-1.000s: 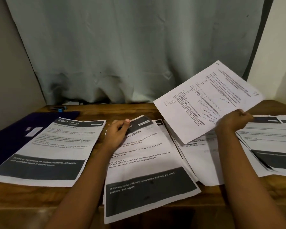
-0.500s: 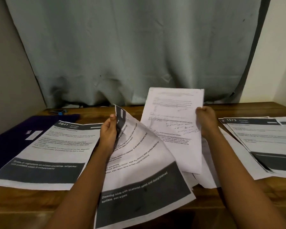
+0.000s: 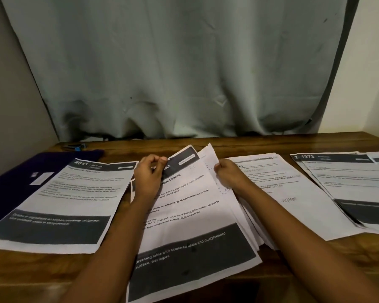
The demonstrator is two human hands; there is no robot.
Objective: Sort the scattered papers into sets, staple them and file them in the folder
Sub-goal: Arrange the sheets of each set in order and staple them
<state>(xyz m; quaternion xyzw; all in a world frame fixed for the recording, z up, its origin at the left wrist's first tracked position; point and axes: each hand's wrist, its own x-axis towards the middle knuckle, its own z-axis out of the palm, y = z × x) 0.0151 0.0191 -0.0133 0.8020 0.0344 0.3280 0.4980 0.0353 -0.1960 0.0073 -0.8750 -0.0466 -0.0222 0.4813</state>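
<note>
My left hand [image 3: 148,178] pinches the top left corner of the "Surface Cleaning" sheet [image 3: 190,217], which lies on the middle stack with its top edge lifted. My right hand [image 3: 230,177] grips the text sheet [image 3: 210,158], tucked under that sheet's right edge. A "2641" sheet [image 3: 74,193] lies flat at the left, partly over a dark purple folder [image 3: 7,184]. Plain text pages [image 3: 289,193] spread right of my right hand. A "1573" stack [image 3: 348,184] sits at the far right. A small blue and black stapler [image 3: 76,146] rests at the back left.
The wooden table [image 3: 239,145] ends against a grey curtain [image 3: 184,73] at the back. A wall closes the left side. The middle stack overhangs the table's near edge.
My right hand lowered the raised text sheet and slid it under the "Surface Cleaning" sheet. My left hand let that lifted sheet drop back toward the stack, still holding its corner.
</note>
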